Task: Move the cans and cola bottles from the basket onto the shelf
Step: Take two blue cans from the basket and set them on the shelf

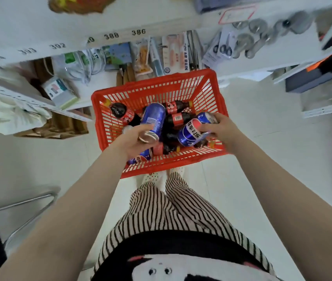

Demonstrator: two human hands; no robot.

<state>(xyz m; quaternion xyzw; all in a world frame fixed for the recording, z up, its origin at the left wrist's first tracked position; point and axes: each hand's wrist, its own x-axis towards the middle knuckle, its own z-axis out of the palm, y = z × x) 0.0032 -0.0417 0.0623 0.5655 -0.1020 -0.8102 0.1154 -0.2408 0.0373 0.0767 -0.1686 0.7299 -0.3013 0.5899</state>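
A shop is shown: white shelves point(92, 23) numbered along the edge are stocked with packaged goods point(173, 53), and a red shopping basket point(159, 86) is set on the floor.

Glossy metal cans point(153, 118), plastic basket point(211, 78)

The head camera looks steeply down, close over a red basket point(159, 86) on the floor point(262, 138) beside shelves point(80, 23).

"388", "386" on shelf edge point(120, 35)
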